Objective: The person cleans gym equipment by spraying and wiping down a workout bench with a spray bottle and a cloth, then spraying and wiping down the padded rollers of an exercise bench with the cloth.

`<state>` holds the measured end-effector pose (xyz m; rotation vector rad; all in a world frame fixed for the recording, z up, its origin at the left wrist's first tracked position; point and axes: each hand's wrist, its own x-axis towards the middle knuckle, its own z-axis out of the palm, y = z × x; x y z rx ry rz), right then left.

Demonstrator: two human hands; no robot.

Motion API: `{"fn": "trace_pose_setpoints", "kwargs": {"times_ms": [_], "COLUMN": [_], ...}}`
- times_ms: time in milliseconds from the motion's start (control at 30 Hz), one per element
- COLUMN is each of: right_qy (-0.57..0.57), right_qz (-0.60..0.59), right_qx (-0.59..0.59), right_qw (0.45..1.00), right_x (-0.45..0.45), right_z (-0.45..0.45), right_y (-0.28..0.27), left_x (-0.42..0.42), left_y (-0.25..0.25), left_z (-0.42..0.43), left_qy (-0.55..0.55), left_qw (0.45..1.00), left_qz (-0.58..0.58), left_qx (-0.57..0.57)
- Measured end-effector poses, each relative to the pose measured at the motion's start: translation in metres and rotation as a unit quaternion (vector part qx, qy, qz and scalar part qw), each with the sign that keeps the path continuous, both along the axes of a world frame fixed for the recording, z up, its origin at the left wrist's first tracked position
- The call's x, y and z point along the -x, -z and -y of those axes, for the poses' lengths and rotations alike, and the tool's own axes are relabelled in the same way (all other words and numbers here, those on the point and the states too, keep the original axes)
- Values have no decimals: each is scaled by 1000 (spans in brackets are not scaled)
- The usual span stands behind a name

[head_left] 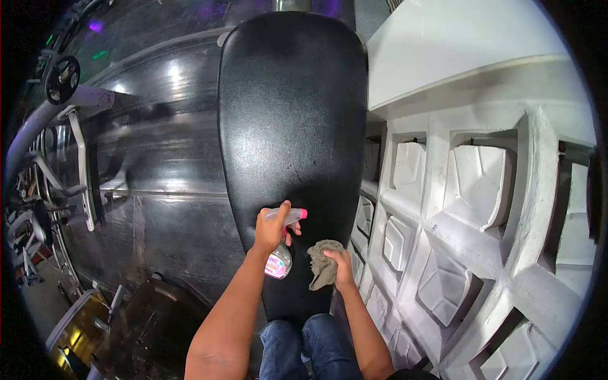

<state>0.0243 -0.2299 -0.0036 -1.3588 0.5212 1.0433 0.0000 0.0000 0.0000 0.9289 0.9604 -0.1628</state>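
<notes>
My left hand (276,229) is wrapped round the neck of a spray bottle (277,265) with a pink nozzle tip and a colourful label. The nozzle points right, over the lower part of a black padded bench (291,107). In my right hand (341,266) is a crumpled grey-beige cloth (324,263), closed between the fingers and held above the bench near its right edge. Small dark spots, perhaps droplets, show on the pad ahead of the bottle.
White geometric wall panels (443,190) run close along the right, below a white ledge (468,44). Gym equipment with metal bars (79,164) stands at left on a dark, shiny floor (164,221). My knees (304,342) are at the bench's near end.
</notes>
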Motion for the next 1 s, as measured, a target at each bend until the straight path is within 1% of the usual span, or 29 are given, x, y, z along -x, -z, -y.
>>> {"fn": "trace_pose_setpoints", "kwargs": {"times_ms": [67, 100, 167, 233, 300, 433, 500, 533, 567, 633, 700, 733, 767, 833, 867, 900, 967, 1000], "right_qy": [64, 61, -56, -43, -54, -29, -9, 22, 22, 21, 13, 33, 55, 53, 40, 24, 35, 43], "right_qz": [-46, -57, 2, 10, 67, 91, 130, 140, 139, 178, 198, 189, 179, 170, 186, 200, 193, 190], "right_qx": [-44, -47, -19, -21, -22, -14, 1, 16, 15, 49, 69, 55, 43, 59, 71, 82, 65, 58], "right_qw": [996, 995, 998, 999, 996, 995, 992, 990, 990, 983, 978, 980, 981, 982, 979, 976, 978, 979], "right_x": [1, 7, -1, 4, 9, 5, 8, 11, 14, 7, 7, 8, 8, 8, 7, 8, 11, 11], "right_z": [15, 3, 0, 0, -4, -9, -12, -16, -17, -21, -24, -27, -28, -26, -26, -25, -24, -24], "right_y": [12, 6, 7, 11, 13, 7, 14, 18, 21, 15, 8, 10, 11, 11, 12, 14, 20, 20], "left_x": [-3, 6, 3, 2, 2, 2, 4, 5, 7, 9, 11, 12, 13, 18, 18, 20, 23, 24], "left_y": [2, -6, -6, -8, -9, -9, -11, -12, -13, -15, -17, -21, -23, -35, -42, -42, -42, -41], "left_z": [7, -4, -4, -5, -7, -6, -8, -10, -10, -11, -7, -3, 3, 14, 19, 25, 33, 35], "left_qy": [4, 2, 13, 14, 17, 14, 9, 6, 2, 25, 44, 45, 50, 46, 26, 26, -12, -28], "left_qw": [1000, 1000, 1000, 1000, 1000, 999, 999, 999, 997, 996, 997, 998, 997, 977, 969, 969, 949, 947], "left_qz": [-8, -19, -18, -10, -5, 32, 38, 53, 69, 80, 59, 37, 39, 15, -5, -8, -59, -77], "left_qx": [-7, -11, -18, -13, -16, -4, 0, 11, 24, 24, -18, -40, -38, -206, -245, -244, -311, -312]}}
